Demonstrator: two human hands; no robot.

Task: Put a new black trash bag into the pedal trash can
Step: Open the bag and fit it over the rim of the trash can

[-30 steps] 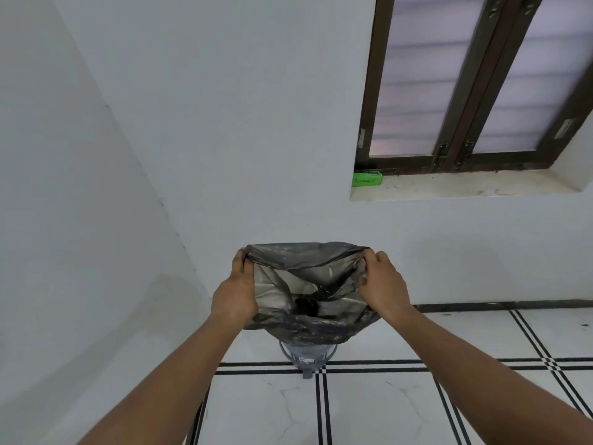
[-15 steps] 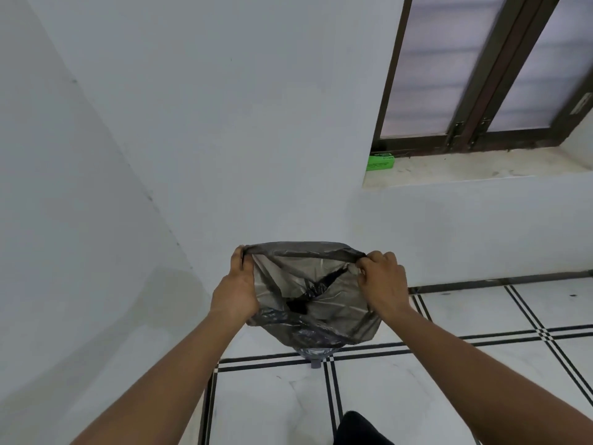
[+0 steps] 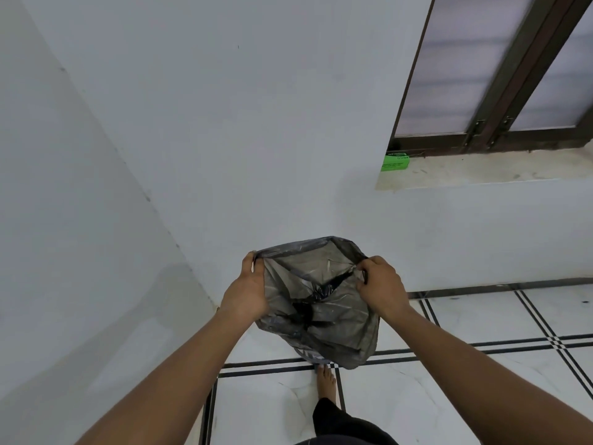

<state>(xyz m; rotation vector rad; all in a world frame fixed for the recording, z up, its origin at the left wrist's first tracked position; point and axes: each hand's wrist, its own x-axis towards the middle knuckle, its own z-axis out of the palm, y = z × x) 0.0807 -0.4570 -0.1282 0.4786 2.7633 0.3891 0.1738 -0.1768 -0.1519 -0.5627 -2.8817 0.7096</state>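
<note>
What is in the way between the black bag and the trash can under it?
Nothing visible. Both hands, left hand and right hand, hold the trash bag open by its rim. It hangs right over the trash can, hiding almost all of it, so whether the lid is open cannot be told.

Bag [image 3: 321, 303] mouth open, unobstructed; wall [image 3: 224, 123] close behind; bare foot [image 3: 326, 383] below bag.
</note>
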